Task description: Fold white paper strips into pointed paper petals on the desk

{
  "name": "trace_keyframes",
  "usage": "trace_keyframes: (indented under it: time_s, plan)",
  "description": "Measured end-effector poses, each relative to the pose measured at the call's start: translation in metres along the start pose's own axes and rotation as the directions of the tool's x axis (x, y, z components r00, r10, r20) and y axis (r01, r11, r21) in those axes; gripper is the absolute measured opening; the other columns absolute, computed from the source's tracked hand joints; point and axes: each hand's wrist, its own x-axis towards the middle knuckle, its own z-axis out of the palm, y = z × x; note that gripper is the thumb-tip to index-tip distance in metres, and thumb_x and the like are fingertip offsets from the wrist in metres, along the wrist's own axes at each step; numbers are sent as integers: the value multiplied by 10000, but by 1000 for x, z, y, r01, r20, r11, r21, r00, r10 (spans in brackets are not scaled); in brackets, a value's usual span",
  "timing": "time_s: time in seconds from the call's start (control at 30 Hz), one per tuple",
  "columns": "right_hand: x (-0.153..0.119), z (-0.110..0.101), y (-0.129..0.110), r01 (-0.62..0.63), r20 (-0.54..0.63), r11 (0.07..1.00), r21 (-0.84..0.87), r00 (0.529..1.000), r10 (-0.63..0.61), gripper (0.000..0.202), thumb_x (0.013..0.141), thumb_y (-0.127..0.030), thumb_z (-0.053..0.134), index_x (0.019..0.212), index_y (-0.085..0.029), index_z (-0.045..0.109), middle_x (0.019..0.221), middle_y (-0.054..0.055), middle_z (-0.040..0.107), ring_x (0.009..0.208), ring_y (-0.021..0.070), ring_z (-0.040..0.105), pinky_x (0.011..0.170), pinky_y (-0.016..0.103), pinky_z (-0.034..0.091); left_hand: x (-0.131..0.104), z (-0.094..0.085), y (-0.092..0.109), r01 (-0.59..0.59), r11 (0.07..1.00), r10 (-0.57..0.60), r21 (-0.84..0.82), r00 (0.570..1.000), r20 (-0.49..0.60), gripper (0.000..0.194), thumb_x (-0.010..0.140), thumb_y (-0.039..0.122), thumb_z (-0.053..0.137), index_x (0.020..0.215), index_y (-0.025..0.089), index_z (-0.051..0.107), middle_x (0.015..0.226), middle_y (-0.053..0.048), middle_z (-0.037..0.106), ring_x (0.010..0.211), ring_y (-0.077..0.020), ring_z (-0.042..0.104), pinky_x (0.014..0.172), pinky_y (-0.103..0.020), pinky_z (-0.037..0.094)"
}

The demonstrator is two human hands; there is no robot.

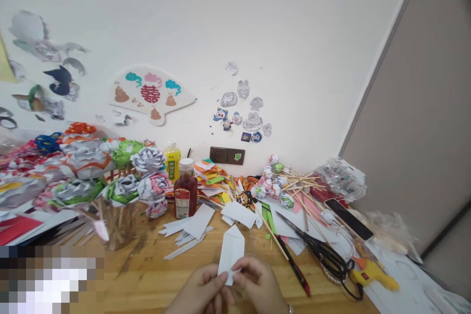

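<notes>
Both hands are low in the middle of the head view, close together. A folded white paper (232,248) with a pointed top stands up between them. My left hand (206,288) is closed on the paper's lower left edge, thumb in front. My right hand (257,282) pinches the lower right part, where a small fold shows near the thumbs. White paper strips (191,225) lie just beyond on the wooden table (147,277), and another folded white piece (239,213) is behind the held one.
Paper flowers (84,157) crowd the left. A red-brown bottle (185,194) and a yellow bottle (172,159) stand at the back. To the right lie black scissors (324,252), a red-black pen (296,267), wooden sticks (272,230), a phone (349,220) and a yellow glue gun (375,274).
</notes>
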Motion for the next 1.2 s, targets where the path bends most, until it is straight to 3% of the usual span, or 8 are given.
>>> trace_keyframes:
  time_s: [0.13, 0.33, 0.7, 0.93, 1.2]
  plan:
    - [-1, 4, 7, -131, -37, 982, 136, 990, 137, 438, 657, -587, 672, 779, -167, 667, 688, 48, 627, 651, 193, 552, 625, 302, 431, 0, 2, 0, -8, 1000, 8, -9, 1000, 1, 582, 589, 740, 569, 639, 162, 532, 480, 21, 594, 302, -63, 449, 321, -165, 278]
    - [0, 6, 6, -158, -52, 969, 190, 984, 171, 429, 637, -573, 690, 749, -161, 646, 666, 27, 591, 631, 175, 524, 608, 283, 413, 0, 4, -3, 12, 1000, -12, 7, 1000, -16, 594, 577, 746, 571, 695, 167, 517, 522, 11, 628, 310, -67, 455, 329, -169, 273]
    - [-1, 10, 0, -182, -100, 977, 112, 976, 194, 331, 649, -479, 703, 722, -161, 649, 620, 4, 560, 598, 161, 501, 581, 265, 398, 3, 6, -8, 16, 998, -15, 57, 1000, -16, 627, 522, 752, 608, 719, 162, 520, 551, 5, 636, 315, -62, 453, 337, -183, 295]
    - [-1, 10, -3, -215, -85, 969, 119, 970, 226, 324, 637, -462, 704, 731, -156, 654, 616, 3, 550, 586, 157, 490, 564, 261, 389, 3, 10, -5, 36, 996, -29, 81, 996, -83, 617, 509, 756, 596, 683, 174, 491, 498, 19, 614, 291, -57, 424, 319, -182, 277]
    - [-2, 11, 1, -206, -147, 977, 60, 966, 213, 325, 638, -451, 705, 788, -163, 716, 655, 41, 614, 609, 188, 533, 596, 299, 426, 0, 14, 1, 44, 993, -33, 108, 995, -99, 562, 543, 719, 579, 677, 185, 465, 425, 61, 551, 274, -49, 381, 306, -174, 255]
